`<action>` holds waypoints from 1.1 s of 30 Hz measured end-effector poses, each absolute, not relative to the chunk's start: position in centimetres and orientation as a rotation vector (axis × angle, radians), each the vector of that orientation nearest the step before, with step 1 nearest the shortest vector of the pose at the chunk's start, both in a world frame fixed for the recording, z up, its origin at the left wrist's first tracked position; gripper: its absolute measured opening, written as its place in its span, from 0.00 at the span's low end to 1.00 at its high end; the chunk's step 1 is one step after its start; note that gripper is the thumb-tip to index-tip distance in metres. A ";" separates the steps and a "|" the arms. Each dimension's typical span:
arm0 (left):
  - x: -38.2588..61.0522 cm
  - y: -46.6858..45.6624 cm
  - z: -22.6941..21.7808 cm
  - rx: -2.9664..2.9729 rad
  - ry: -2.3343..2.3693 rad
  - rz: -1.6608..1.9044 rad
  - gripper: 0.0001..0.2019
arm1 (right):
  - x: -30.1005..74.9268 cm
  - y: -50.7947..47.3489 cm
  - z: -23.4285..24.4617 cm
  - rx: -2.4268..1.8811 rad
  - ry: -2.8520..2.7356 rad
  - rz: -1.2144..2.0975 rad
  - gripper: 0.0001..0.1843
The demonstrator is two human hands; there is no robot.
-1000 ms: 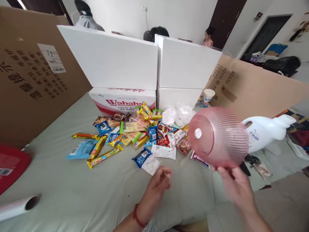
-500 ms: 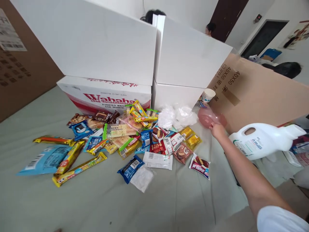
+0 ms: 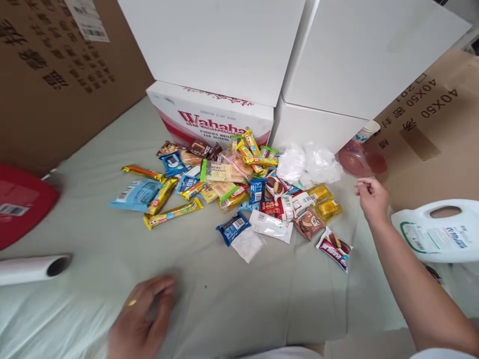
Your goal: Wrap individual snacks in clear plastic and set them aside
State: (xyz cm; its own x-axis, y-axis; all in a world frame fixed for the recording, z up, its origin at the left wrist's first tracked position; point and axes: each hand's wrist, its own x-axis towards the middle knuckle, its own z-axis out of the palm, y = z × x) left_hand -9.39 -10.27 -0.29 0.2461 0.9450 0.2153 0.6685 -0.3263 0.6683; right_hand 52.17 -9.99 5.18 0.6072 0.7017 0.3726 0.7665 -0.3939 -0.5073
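Between cardboard panels (image 3: 123, 55), packets (image 3: 224, 172) on cloth (image 3: 232, 309).

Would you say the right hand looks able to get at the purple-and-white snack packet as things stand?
Probably yes: the purple-and-white snack packet lies on the green cloth with nothing on top, and nothing visible stands between it and the right hand, which appears to hold nothing.
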 end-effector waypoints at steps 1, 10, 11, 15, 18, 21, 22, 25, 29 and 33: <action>-7.9 -9.9 0.2 2.113 1.390 0.908 0.06 | 49.9 -11.7 5.3 -2.122 -1.140 -0.039 0.19; 5.1 -9.1 -0.2 2.407 1.111 0.550 0.17 | 31.9 -16.5 4.9 -1.878 -1.571 0.364 0.14; 5.4 -9.1 -0.4 2.398 1.127 0.528 0.15 | 30.6 -15.8 4.6 -1.824 -1.636 0.389 0.14; 4.1 -9.6 -0.8 2.147 1.043 0.743 0.11 | 26.0 -14.1 3.5 -1.672 -1.719 0.601 0.13; 2.5 -10.3 -0.2 1.814 1.007 1.008 0.10 | 23.0 -14.7 2.8 -1.652 -1.324 0.854 0.16; 1.8 -11.2 0.6 1.654 1.009 1.109 0.09 | 20.5 -15.8 2.3 -1.472 -0.758 1.228 0.26; 1.9 -11.5 0.8 1.638 1.000 1.107 0.09 | 19.8 -16.1 2.3 -1.381 -0.638 1.348 0.27; 2.3 -12.1 1.0 1.611 0.926 1.033 0.07 | 18.6 -16.6 2.3 -1.203 -0.492 1.505 0.25; 3.1 -12.7 1.0 1.516 0.807 0.958 0.17 | 18.6 -16.5 2.7 -1.222 -0.496 1.362 0.22; 3.5 -12.6 0.7 1.320 0.912 0.986 0.08 | 19.2 -16.4 3.0 -1.293 -0.669 1.349 0.20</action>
State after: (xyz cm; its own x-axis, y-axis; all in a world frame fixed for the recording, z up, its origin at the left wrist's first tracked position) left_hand 3.49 -12.60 0.65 0.3349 0.9421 0.0190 -0.0545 -0.0007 0.9985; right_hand 19.19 -16.42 3.03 0.1929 0.9300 -0.3127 -0.3146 -0.2433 -0.9175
